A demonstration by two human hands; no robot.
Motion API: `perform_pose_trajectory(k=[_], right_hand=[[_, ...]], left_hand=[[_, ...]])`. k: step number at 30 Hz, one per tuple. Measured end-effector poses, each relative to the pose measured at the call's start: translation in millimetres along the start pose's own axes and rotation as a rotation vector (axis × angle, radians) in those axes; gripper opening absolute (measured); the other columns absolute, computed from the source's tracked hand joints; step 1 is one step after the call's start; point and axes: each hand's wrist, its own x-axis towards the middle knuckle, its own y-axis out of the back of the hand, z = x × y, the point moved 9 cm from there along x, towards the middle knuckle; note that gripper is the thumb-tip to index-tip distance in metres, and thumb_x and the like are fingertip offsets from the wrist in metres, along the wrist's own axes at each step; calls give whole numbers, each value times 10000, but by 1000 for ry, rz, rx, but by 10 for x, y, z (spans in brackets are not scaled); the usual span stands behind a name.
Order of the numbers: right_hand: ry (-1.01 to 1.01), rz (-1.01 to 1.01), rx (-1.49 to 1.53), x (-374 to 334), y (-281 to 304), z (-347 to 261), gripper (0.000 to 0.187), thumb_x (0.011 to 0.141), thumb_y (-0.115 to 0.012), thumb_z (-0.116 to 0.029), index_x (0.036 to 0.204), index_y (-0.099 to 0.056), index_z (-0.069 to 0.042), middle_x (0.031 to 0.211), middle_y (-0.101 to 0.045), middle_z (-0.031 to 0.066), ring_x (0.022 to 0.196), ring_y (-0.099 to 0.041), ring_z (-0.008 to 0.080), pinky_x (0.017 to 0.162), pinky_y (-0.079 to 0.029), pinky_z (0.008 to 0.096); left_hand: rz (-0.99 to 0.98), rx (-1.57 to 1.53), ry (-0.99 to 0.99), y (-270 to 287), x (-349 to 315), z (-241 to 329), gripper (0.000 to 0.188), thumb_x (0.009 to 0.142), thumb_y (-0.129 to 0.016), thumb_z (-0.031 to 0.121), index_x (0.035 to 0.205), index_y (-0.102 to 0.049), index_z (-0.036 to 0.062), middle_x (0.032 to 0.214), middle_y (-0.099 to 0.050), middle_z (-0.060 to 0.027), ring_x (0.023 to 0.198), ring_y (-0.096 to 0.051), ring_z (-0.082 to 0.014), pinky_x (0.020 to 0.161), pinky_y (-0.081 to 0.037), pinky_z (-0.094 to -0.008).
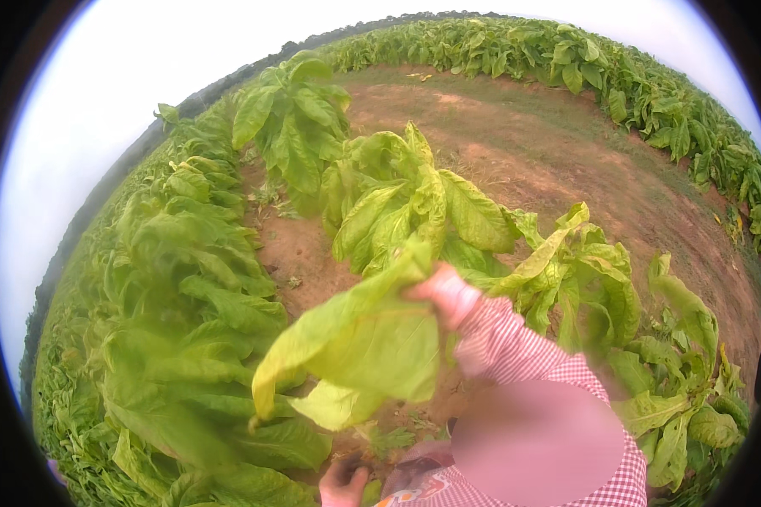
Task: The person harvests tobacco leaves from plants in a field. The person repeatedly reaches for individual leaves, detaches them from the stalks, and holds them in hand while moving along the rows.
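My right hand (444,291), reaching out from a red-and-white checked sleeve, is closed around the stem end of large yellow-green tobacco leaves (355,338). The leaves hang to the left of the hand over the soil, the lower one paler. My left hand (344,483) is low at the bottom edge, partly cut off. Its darkened fingers are bent but apart, with nothing visible in them. Beside it are low green leaves and a patterned cloth (414,490). A blurred pink oval hides part of the sleeve.
A dense row of tobacco plants (186,296) runs along the left. Plants with wilting, yellowing leaves (583,270) stand ahead and to the right. Beyond them is a reddish dirt track (499,135), then another tobacco field (482,46).
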Motion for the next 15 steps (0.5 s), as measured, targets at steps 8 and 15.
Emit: perform_pose_trajectory(k=[8, 15], right_hand=[[317, 1505, -431, -1018, 3155, -2949, 727, 781, -686, -214, 1367, -295, -32, 1340, -411, 207, 1222, -431, 298, 1040, -347, 399], [274, 1077, -1009, -371, 3569, -1904, 519, 721, -705, -206, 1197, -555, -64, 1201, -571, 129, 1123, -533, 245, 999, -376, 324]], left_hand=[[-86, 197, 28, -355, 502, 11, 396, 832, -602, 7, 1219, -520, -12, 1152, -591, -110, 1061, -553, -202, 920, -433, -306], [-41, 441, 132, -382, 896, 56, 357, 791, -605, 35, 1136, -556, -43, 945, -641, -120, 853, -609, -165, 745, -496, -276]])
